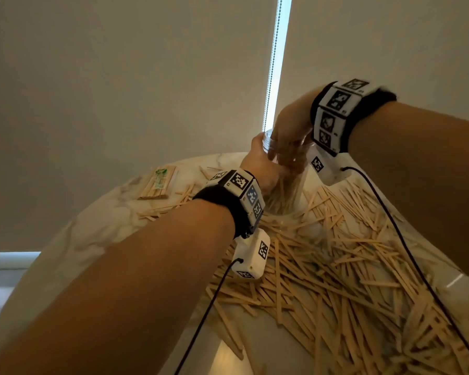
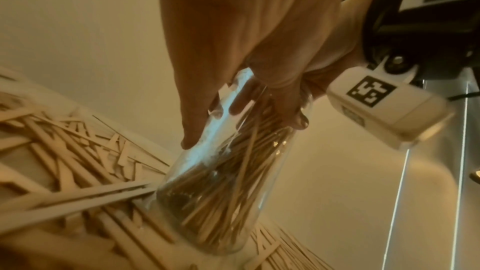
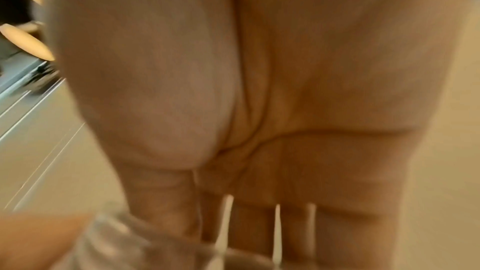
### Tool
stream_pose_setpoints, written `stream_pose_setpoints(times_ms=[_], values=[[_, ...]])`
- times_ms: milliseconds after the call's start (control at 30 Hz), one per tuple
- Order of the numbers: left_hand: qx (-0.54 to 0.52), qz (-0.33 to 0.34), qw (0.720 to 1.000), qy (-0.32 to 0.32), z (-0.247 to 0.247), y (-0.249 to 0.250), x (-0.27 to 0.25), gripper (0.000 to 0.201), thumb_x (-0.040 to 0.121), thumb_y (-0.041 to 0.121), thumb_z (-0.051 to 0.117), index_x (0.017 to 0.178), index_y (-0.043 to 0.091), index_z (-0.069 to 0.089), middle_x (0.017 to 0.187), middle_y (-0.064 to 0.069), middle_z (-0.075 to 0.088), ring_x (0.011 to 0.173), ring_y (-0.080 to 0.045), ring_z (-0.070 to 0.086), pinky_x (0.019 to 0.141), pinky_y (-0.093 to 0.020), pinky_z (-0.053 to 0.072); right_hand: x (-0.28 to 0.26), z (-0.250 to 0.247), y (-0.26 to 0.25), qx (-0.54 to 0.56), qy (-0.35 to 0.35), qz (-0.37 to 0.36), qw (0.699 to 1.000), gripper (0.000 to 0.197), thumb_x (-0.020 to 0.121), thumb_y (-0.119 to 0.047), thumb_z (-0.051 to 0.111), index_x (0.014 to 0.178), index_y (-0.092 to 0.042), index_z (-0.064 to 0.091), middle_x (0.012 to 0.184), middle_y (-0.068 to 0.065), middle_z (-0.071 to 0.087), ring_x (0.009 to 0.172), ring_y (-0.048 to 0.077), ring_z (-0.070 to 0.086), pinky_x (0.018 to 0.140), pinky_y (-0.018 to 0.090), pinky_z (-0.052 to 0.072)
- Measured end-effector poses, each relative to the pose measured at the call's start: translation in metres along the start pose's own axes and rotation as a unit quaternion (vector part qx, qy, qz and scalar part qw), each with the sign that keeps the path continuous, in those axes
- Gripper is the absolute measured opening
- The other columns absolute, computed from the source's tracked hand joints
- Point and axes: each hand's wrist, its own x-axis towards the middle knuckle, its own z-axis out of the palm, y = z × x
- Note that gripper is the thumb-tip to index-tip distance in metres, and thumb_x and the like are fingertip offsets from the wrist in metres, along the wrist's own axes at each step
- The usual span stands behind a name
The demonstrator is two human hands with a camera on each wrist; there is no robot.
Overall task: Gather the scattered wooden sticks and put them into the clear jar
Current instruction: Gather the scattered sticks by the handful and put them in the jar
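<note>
- The clear jar (image 1: pixel 287 182) is seen at centre frame in the head view, standing on the pale marbled counter (image 1: pixel 98 228) and gripped around its upper wall by the left hand (image 1: pixel 260 169).
- The right hand (image 1: pixel 290 131) is pushed down into the jar's mouth; in the right wrist view its fingers (image 3: pixel 298 231) are seen straight and together, and whether any stick is pinched between them cannot be told.
- A bundle of sticks (image 2: pixel 228 188) is already held inside the jar, standing on end and leaning against the glass.
- Many wooden sticks (image 1: pixel 322 266) are scattered across the lower right of the head view, some lying right against the jar's base, so the task is judged far from finished.
- For this step to be done well, the jar should be kept steady by the left hand while the sticks are dropped end-first, parallel with those already inside, so that none is jammed across the mouth.
- The right hand should then be drawn straight up, so the rim is not caught and the jar tipped.
- A wrapped packet (image 1: pixel 159 182) is spotted at the left of the head view; a green mark is carried on its label, but no writing can be read.
- Only black-and-white square markers are shown on the wristbands (image 1: pixel 244 190).
</note>
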Motion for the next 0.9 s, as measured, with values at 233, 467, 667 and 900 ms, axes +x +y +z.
stream_pose_setpoints(times_ms=[233, 467, 667, 900], values=[[0.163, -0.068, 0.984, -0.023, -0.014, 0.017, -0.031, 0.113, 0.069, 0.061, 0.081, 0.153, 0.009, 0.026, 0.146, -0.009, 0.049, 0.128, -0.027, 0.052, 0.082, -0.030, 0.039, -0.050, -0.006, 0.018, 0.151, 0.141, -0.034, 0.978, 0.019, 0.093, -0.019, 0.069, 0.104, -0.005, 0.074, 0.096, 0.004, 0.076, 0.088, 0.018, 0.073, 0.084, 0.033, 0.059], [0.177, -0.066, 0.982, -0.006, -0.038, 0.018, -0.118, 0.068, 0.076, 0.048, 0.082, 0.130, 0.015, 0.058, 0.125, -0.004, 0.064, 0.110, -0.021, 0.060, 0.099, -0.043, 0.051, -0.136, 0.044, 0.027, 0.140, 0.181, -0.030, 0.973, 0.029, 0.093, -0.036, 0.065, 0.089, -0.009, 0.074, 0.081, 0.005, 0.075, 0.070, 0.017, 0.068, 0.070, 0.030, 0.055], [0.375, -0.144, 0.895, -0.192, -0.051, 0.012, -0.221, 0.058, 0.082, 0.063, 0.069, 0.090, 0.006, 0.072, 0.067, -0.001, 0.067, 0.058, -0.016, 0.059, 0.065, -0.029, 0.054, -0.210, 0.124, 0.025, 0.076, 0.066, 0.020, 0.995, 0.049, 0.094, -0.057, 0.055, 0.082, -0.011, 0.067, 0.067, -0.003, 0.059, 0.059, 0.011, 0.054, 0.059, 0.025, 0.042], [0.473, -0.153, 0.841, -0.214, -0.027, 0.020, -0.291, 0.068, 0.080, 0.079, 0.055, 0.065, 0.012, 0.061, 0.049, 0.001, 0.059, 0.047, -0.013, 0.057, 0.056, -0.025, 0.046, -0.249, 0.165, 0.026, -0.097, -0.051, 0.077, 0.991, 0.077, 0.087, -0.082, 0.028, 0.072, -0.011, 0.056, 0.090, 0.006, 0.063, 0.087, 0.023, 0.060, 0.084, 0.034, 0.048]])
